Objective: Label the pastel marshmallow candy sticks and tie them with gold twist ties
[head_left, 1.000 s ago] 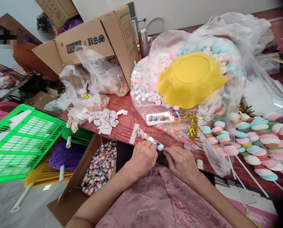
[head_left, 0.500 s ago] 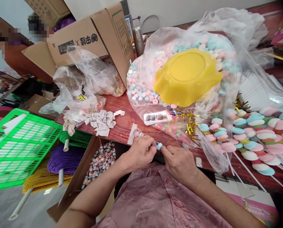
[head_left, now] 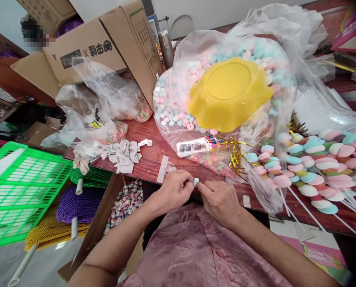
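Candy skewer (head_left: 195, 181) sits at near edge of the red-brown table (head_left: 154, 153), pinched btwn our two hands; only its pale blue end piece shows, rest hidden in the left fist, w/ a bit of clear wrapper (head_left: 169, 168) sticking out behind the knuckles. Left hand (head_left: 175, 189) curled tight round the skewer, fingers narrow, thumb pressing toward the blue piece. Right hand (head_left: 219, 198) just beside it, thumb and forefinger tips closed at the skewer's end; whether they grip the stick itself we can't tell. A strip of white tape (head_left: 162, 169) lies on the table just left of the left hand. Further back on the table from the skewer: a printed tube (head_left: 198, 145) lying flat, gold tinsel ties (head_left: 236, 155) touching its right end. Behind those, a big clear bag of pastel candies (head_left: 178, 107) w/ a yellow bowl (head_left: 228, 93) upside down on top. Right of the skewer, a heap of finished candy skewers (head_left: 309, 167), white sticks pointing toward us. Left of the skewer on the table, crumpled grey cloth (head_left: 122, 151) and smaller plastic bags (head_left: 103, 107); cardboard box (head_left: 106, 52) behind them. Below table edge, left of our hands, an open carton of wrapped candies (head_left: 125, 203), purple cord roll (head_left: 80, 203), green crate (head_left: 19, 187).
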The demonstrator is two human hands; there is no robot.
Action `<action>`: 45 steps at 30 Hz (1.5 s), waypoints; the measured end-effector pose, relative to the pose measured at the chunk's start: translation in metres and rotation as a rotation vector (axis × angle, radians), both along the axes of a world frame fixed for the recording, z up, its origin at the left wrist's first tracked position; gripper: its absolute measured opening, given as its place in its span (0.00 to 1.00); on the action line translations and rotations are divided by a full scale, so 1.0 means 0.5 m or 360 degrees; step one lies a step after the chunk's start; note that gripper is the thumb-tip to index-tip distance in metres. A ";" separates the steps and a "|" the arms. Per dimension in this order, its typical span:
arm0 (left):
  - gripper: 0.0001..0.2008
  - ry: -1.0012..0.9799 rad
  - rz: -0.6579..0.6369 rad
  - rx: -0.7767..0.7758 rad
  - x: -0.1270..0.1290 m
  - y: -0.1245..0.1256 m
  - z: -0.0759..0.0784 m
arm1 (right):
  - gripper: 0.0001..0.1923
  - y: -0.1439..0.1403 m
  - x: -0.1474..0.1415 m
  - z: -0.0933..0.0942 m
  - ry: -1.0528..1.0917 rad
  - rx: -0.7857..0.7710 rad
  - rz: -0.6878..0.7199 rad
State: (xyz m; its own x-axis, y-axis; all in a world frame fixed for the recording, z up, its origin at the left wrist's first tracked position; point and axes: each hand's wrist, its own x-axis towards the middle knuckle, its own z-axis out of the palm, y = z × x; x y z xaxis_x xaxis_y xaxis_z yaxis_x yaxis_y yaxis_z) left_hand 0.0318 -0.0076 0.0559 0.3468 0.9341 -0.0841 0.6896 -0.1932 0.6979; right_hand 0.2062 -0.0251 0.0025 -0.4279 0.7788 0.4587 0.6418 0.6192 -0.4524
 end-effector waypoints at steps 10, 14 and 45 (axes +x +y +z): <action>0.08 -0.0221 0.0184 -0.0041 0.003 0.018 -0.011 | 0.08 0.004 0.000 -0.016 0.0462 -0.0242 -0.0081; 0.08 -0.0217 0.0197 0.0039 0.001 0.017 -0.018 | 0.14 0.000 0.006 -0.020 0.0393 -0.0233 0.0017; 0.13 0.0067 -0.0337 0.0033 -0.014 0.013 0.005 | 0.10 0.040 0.089 0.117 0.0370 -0.0288 0.0213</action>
State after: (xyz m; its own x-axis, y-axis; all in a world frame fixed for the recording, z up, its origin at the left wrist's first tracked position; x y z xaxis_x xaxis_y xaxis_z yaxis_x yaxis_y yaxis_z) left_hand 0.0249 -0.0011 0.0584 0.5319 0.8426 -0.0839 0.6606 -0.3509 0.6636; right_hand 0.2508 -0.0053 0.0608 -0.4317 0.8006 0.4156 0.4267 0.5872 -0.6878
